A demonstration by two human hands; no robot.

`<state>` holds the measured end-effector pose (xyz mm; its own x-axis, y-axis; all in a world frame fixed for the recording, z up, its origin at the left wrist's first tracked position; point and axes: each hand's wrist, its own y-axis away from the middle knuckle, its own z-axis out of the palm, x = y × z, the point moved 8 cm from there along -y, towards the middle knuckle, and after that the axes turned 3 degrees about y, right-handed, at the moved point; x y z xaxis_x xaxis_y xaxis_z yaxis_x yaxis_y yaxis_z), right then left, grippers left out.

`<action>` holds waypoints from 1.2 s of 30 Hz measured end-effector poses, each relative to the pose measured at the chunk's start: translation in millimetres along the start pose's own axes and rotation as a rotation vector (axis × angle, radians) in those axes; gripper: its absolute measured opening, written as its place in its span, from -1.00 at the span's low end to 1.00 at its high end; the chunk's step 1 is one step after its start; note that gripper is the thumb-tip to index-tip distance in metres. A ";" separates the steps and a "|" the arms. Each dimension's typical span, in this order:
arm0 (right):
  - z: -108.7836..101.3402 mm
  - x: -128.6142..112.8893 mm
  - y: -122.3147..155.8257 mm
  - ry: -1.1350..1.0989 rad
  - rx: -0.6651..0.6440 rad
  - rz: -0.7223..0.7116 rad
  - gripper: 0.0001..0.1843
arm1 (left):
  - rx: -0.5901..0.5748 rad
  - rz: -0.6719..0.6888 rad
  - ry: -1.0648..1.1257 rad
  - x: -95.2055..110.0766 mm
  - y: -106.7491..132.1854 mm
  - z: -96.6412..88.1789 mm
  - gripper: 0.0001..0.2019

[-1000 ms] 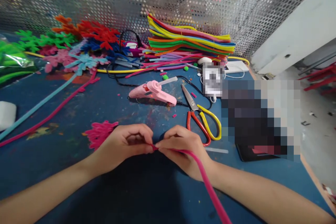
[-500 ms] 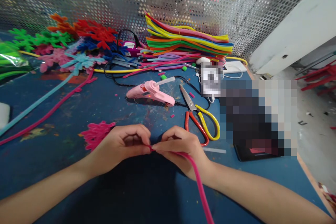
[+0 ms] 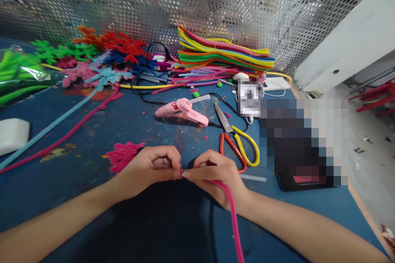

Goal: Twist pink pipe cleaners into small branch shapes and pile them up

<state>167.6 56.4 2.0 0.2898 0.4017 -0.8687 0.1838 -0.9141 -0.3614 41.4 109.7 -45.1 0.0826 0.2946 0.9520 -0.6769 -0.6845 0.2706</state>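
Observation:
A bright pink pipe cleaner [image 3: 233, 213] runs from between my fingertips, under my right palm and down past the lower edge of the view. My left hand [image 3: 154, 168] pinches its end. Close beside it, my right hand [image 3: 217, 174] grips the same pipe cleaner between thumb and fingers. The bit between the two pinches is tiny and mostly covered by fingertips. Just behind my left wrist lies a bundle of looped pink pipe-cleaner pieces [image 3: 123, 156], partly hidden by that hand. Scissors [image 3: 227, 127] with one red and one yellow handle rest beyond my right hand.
A pink glue gun [image 3: 183, 113] with its cord lies ahead. Stacked coloured pipe cleaners [image 3: 222, 53] and fuzzy snowflake shapes [image 3: 114, 45] line the perforated metal screen [image 3: 173, 0]. A clear glue stick [image 3: 253, 178] and black case [image 3: 305, 181] lie right; a white object [image 3: 14, 135] sits left.
The camera view has turned slightly left and up, so the table things appear shifted right and lower. Both hands keep their pinch on the pipe cleaner, nearly unmoved.

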 end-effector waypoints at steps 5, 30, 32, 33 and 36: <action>-1.6 0.5 1.4 -0.039 0.044 0.002 -0.85 | 0.016 -0.079 0.022 -3.5 1.1 2.2 -0.87; 1.6 -7.3 8.1 0.144 0.081 -0.068 -0.83 | -0.004 -0.043 0.099 6.1 1.9 12.4 -0.83; 4.8 -9.2 8.9 0.187 0.046 -0.115 -0.83 | -0.005 -0.031 0.096 7.7 2.8 13.9 -0.83; 6.3 -11.1 9.1 0.211 0.027 -0.146 -0.83 | -0.007 -0.025 0.089 8.5 3.3 14.6 -0.83; 8.9 -15.5 8.9 0.250 -0.006 -0.204 -0.83 | -0.011 -0.007 0.056 10.6 5.1 16.4 -0.83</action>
<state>156.4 41.5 9.3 0.4685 0.5780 -0.6681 0.2667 -0.8135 -0.5168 50.8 98.5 -31.3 0.0470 0.3365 0.9405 -0.6847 -0.6747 0.2756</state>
